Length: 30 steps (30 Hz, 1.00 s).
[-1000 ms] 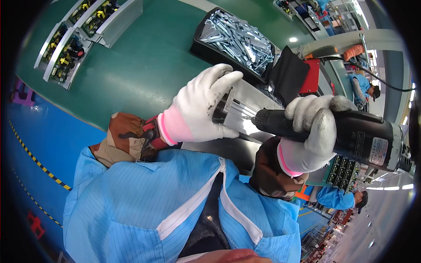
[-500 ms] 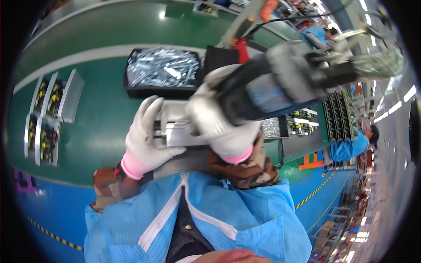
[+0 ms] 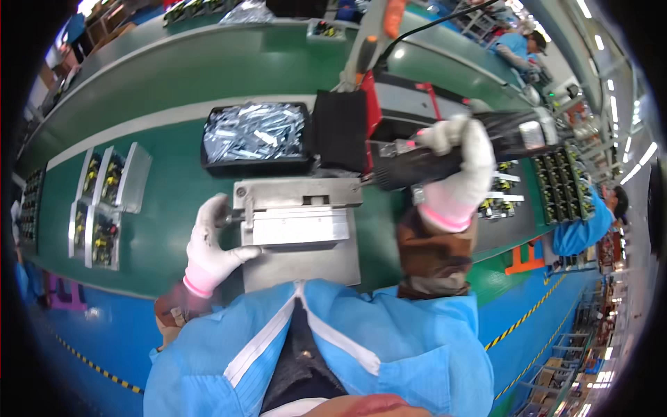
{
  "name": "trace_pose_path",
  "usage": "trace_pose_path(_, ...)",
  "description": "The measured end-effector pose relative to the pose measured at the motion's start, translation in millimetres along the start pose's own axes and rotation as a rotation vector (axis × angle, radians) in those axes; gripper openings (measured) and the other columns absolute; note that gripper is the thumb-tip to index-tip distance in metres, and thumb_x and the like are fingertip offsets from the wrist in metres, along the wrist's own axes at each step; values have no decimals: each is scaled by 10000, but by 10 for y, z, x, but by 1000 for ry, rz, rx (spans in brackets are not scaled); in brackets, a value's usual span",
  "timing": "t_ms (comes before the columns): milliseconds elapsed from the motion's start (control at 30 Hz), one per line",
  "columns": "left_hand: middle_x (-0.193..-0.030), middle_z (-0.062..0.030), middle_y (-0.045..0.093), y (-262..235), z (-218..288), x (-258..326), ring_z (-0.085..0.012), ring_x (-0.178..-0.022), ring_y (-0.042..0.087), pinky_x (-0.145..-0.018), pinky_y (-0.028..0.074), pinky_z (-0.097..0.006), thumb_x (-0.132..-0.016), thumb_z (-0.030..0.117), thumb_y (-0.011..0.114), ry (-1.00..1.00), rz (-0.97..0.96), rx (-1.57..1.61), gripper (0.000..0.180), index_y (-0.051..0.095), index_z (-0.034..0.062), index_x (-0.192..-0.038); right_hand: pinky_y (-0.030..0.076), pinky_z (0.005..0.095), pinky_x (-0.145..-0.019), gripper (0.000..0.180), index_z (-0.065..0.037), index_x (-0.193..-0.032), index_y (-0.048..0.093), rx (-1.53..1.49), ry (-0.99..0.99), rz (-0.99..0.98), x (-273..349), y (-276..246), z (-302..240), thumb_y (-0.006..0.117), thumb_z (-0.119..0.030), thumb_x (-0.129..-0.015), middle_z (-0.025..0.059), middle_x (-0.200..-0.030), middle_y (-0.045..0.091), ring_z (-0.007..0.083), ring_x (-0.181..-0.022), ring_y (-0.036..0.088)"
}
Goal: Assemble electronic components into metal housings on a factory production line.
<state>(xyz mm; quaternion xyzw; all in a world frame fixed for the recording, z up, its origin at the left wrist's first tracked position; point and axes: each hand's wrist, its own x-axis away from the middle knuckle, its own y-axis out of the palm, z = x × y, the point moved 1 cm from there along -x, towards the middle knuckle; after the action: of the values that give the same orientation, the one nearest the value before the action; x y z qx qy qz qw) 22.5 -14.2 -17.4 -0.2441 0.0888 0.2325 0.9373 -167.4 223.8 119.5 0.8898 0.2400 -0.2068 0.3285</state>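
My right hand [image 3: 462, 163], in a white glove, is closed around a black power screwdriver [image 3: 424, 169]. The tool lies nearly level, its tip pointing left beside the right end of a metal fixture [image 3: 299, 193]. A silver oblong metal part [image 3: 299, 226] sits in the fixture, above a flat grey base plate [image 3: 302, 267]. At the fixture's left end is my gloved left hand [image 3: 212, 243], thumb and fingers spread apart. Its fingers are by a small dark knob, and the thumb reaches to the part's lower left corner. Whether the fingers press the knob is unclear.
A black bin [image 3: 257, 165] of loose metal strips stands behind the fixture. Right of it are a black box [image 3: 340, 132] and a red-and-grey machine [image 3: 410, 104]. Silver-framed circuit assemblies [image 3: 104, 208] lie at left, more assemblies [image 3: 504, 191] at right. A co-worker [image 3: 517, 52] sits farther off.
My right hand has swung the screwdriver away from over the fixture to the right, uncovering the metal part. The left hand stays at the fixture's left end. My view has shifted slightly.
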Motion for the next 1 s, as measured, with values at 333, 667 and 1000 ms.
trace_pose_path(333, -882, -75, 546, 232, 265, 60, -183, -687, 537, -649, 458, -256, -671, 244, 745, -200, -315, -224, 377, 630, 36, -964, 420, 326, -633, 181, -56, -766, 501, 64, 51, 250, -101, -434, 338, 578, -199, -847, 11, -667, 440, 131, -604, 452)
trace_pose_path(667, -919, -126, 646, 270, 213, -21, -269, -847, 616, -745, 470, -316, -713, 124, 694, -67, -360, -73, 256, 642, 37, -949, 457, 363, -841, 513, 13, -1120, 525, 802, 842, -509, 835, -613, 443, 628, -356, -779, 196, -998, 608, 305, -974, 589)
trace_pose_path(1000, -905, -103, 659, 307, 191, 17, -222, -836, 630, -750, 476, -297, -697, 70, 712, -87, -296, 90, 249, 648, 26, -934, 470, 384, -710, 529, -9, -1109, 478, 972, 383, -485, 1339, -452, 873, 646, -368, -760, 175, -901, 593, 353, -833, 584)
